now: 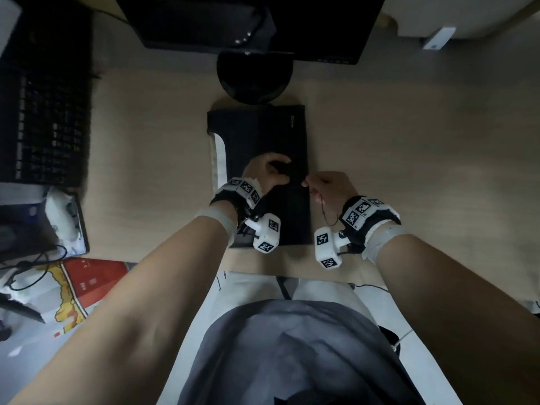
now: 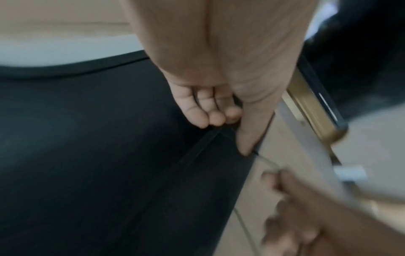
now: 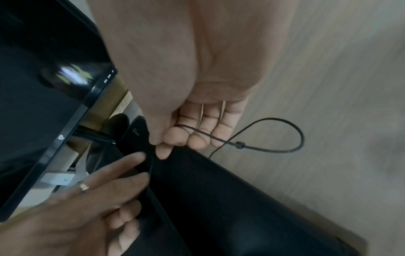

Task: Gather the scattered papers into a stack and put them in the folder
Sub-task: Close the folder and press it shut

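Note:
A black folder (image 1: pixel 263 135) lies closed on the desk in front of me, long side pointing away. White papers (image 1: pixel 220 162) stick out along its left edge, also seen as papers (image 2: pixel 65 50) in the left wrist view. My left hand (image 1: pixel 264 171) sits on the folder's cover, fingers (image 2: pixel 210 112) curled round a black fold of it and thumb pressed down near the right edge. My right hand (image 1: pixel 327 185) pinches the folder's thin black cord (image 3: pixel 285 135) at the right edge, between thumb and forefinger. The cord's loop lies loose on the desk.
A dark monitor (image 1: pixel 248 21) and its round base (image 1: pixel 254 77) stand just beyond the folder. A black keyboard (image 1: pixel 43 112) lies at the left, with a white mouse (image 1: pixel 62 217) and a red and yellow package (image 1: pixel 87 282) nearer me. Bare desk (image 1: pixel 409 156) lies to the right.

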